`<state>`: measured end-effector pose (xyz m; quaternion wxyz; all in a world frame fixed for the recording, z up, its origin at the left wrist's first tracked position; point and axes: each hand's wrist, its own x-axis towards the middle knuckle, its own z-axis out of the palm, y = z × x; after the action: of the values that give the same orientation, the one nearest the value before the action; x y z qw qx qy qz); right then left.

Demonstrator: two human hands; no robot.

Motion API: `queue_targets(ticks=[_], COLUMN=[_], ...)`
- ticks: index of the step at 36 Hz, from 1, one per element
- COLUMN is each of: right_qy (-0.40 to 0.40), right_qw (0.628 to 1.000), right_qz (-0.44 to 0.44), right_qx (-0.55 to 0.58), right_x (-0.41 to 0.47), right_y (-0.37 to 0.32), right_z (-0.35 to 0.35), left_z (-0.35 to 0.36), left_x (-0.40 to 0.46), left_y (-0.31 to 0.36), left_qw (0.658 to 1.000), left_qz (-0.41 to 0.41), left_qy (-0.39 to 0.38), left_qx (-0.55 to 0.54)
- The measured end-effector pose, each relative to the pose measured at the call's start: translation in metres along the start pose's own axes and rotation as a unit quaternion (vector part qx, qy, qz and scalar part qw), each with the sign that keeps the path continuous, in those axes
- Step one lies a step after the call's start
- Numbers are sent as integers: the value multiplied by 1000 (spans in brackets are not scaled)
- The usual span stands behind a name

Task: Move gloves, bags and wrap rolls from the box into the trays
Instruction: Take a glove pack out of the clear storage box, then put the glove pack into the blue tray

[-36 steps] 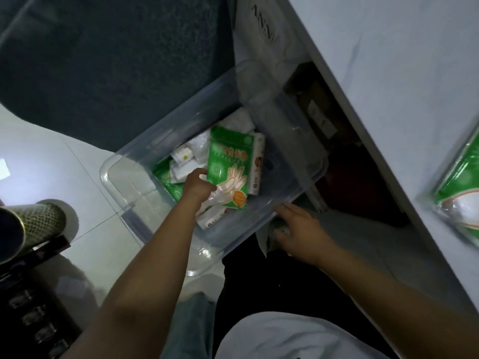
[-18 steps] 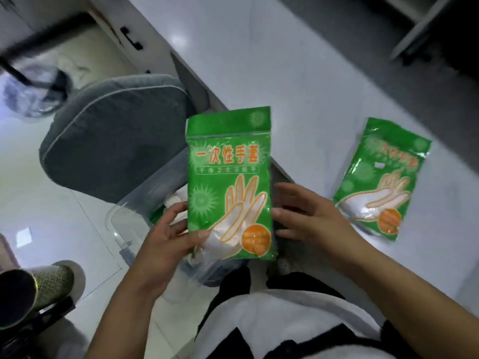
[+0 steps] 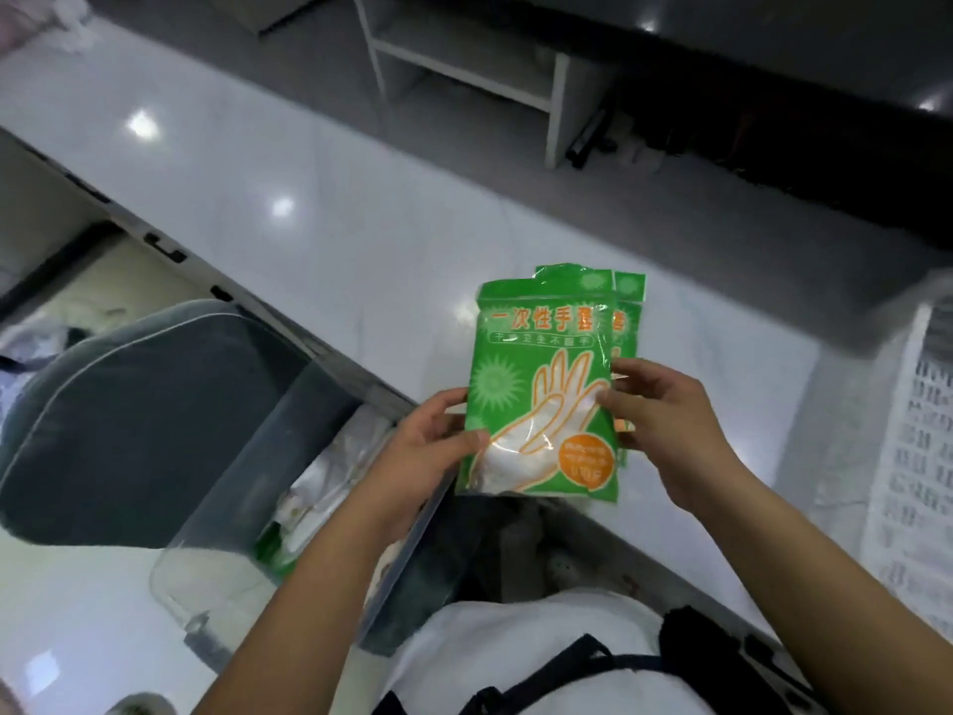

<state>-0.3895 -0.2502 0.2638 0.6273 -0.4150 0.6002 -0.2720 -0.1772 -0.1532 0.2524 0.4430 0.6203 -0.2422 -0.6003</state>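
Observation:
A green glove packet [image 3: 536,384] with an orange hand outline is held upright over the white table's near edge. My left hand [image 3: 428,446] grips its lower left edge; my right hand [image 3: 665,425] pinches its right side. A second green glove packet [image 3: 626,312] shows just behind it, mostly hidden; whether my right hand holds it too I cannot tell. The clear plastic box [image 3: 268,456] stands on the floor at lower left, with white and green packages inside.
The white table [image 3: 319,209] runs diagonally across the view. A white slotted tray [image 3: 913,456] sits at the right edge. A dark grey chair [image 3: 129,420] stands left of the box. A white shelf unit [image 3: 464,69] lies beyond the table.
The packet came out of the box and travelled up and right over the table edge. My right hand has closed on its right side; the packet lying on the table is now behind it.

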Motion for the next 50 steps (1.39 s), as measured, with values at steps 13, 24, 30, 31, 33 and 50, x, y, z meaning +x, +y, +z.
queue_targets(ticks=[13,24,30,31,33,50], right_qy=[71,49,23,15,-12,-45], right_qw=[988,998,998,998,994,994], right_qz=[-21,43,51,57,74,-13], right_qx=[-136,-21,18,34,79,97], right_x=[55,66,62,59,51,-121], right_y=[32,28,26,27,26,53], right_z=[-20,-31,-27,-29,-37,-96], left_z=[42,48,53,53,50,54], left_x=[69,93,106,102,91,-21], left_y=[2,20,30,30,27,-20], left_qw=[976,984,972,971,974,963], left_qz=[-42,-61,-128,-141,-145,-45], left_qy=[74,84,51,31,-5,-261], left_qx=[200,148,188,189,173,-41])
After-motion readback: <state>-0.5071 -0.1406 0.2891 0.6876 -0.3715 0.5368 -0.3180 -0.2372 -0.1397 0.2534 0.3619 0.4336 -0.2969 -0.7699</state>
